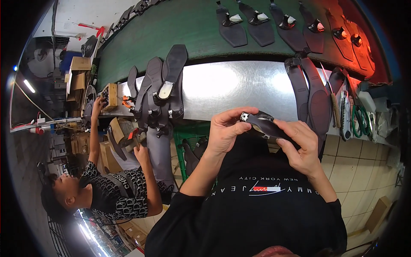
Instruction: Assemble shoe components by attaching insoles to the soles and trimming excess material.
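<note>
Both my hands hold a dark shoe sole [269,127] in front of my chest, over the near edge of the metal bench. My left hand [225,129] pinches its left end between thumb and fingers, beside a small whitish tip. The right hand [301,147] grips the other end, with its fingers closed along the sole. To the left, a bunch of dark soles [155,81] with heel pieces lies across the bench. On the right, longer dark soles [317,92] hang over the bench edge.
A green belt [192,32] beyond the metal bench [233,88] carries several soles [231,30]. Scissors [361,118] and a cutter knife [344,113] lie at the right. At left, a co-worker [115,188] holds a tool [133,136] and reaches toward a wooden box [110,95]. Below sits a green crate [182,156].
</note>
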`<state>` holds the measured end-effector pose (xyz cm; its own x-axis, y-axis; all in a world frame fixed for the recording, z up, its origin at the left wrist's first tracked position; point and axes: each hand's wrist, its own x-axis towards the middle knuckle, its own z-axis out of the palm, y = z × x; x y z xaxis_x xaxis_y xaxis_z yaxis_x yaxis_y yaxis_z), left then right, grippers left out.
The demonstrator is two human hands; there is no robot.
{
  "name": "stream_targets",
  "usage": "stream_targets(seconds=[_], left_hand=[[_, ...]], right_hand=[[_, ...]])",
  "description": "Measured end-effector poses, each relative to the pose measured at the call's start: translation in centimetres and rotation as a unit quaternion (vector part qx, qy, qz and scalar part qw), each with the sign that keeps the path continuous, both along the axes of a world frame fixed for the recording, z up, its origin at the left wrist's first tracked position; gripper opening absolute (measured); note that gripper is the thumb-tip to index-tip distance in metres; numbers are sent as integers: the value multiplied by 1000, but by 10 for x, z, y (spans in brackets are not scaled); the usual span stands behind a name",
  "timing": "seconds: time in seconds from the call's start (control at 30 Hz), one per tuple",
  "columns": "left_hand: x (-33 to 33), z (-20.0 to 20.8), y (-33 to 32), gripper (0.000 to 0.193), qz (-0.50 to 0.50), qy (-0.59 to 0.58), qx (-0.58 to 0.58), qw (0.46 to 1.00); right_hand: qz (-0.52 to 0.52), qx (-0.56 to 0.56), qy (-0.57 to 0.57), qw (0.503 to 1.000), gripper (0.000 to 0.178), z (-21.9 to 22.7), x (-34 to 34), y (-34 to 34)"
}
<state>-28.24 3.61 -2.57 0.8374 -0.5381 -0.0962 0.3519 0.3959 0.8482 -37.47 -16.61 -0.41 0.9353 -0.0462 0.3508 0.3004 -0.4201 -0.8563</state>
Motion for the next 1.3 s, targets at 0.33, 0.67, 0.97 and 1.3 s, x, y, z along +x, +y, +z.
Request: stream_targets(seconds=[0.33,0.67,0.97,1.3], left_hand=[[1,-3,3,38,-17,-137,77,987],[2,-5,5,41,-61,-175,41,982],[0,6,1,41,-80,-249,107,959],[-11,4,-10,48,-87,-32,133,987]], right_hand=[[-9,-63,-24,998,40,7,4,-2],[-8,-124,-44,991,37,11,2,-3],[-8,-186,-41,982,34,20,0,0],[5,-38,62,997,39,-5,10,-9]])
